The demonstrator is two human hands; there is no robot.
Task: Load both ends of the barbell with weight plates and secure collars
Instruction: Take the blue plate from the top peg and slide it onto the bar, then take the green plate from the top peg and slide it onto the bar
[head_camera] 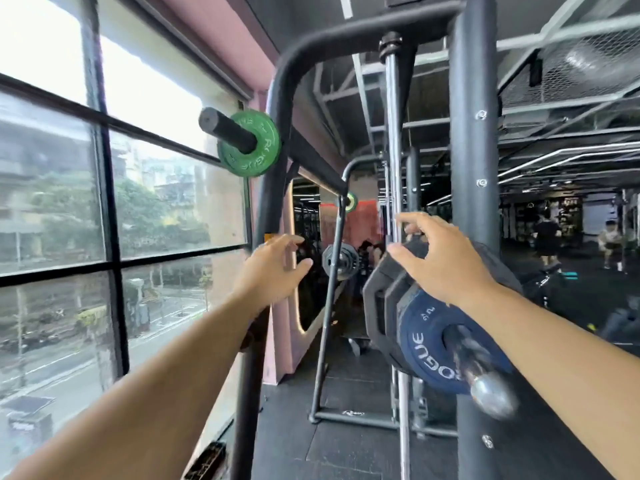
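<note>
Small blue round weight plate (426, 344) sits outermost on the chrome barbell sleeve (491, 389), thick black rubber plates (384, 299) behind it. No collar visible, so I'd expect the plates to slide outward if the bar tips. Right hand (446, 261) is spread wide over the black plates' rim; contact unclear. Left hand (273, 268) is wide, holding nothing. Green plate (249, 148) sits on a black storage peg (227, 129). The curved black frame tube (273, 168) crowds the left hand, and the chrome guide rod (393, 133) could pinch fingers.

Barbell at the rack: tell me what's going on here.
A person is loading the barbell. On this end sit black plates and a smaller blue plate; no collar shows outside them. The right hand, spread open, is at the black plates' top edge. The left hand is open in the air.
</note>
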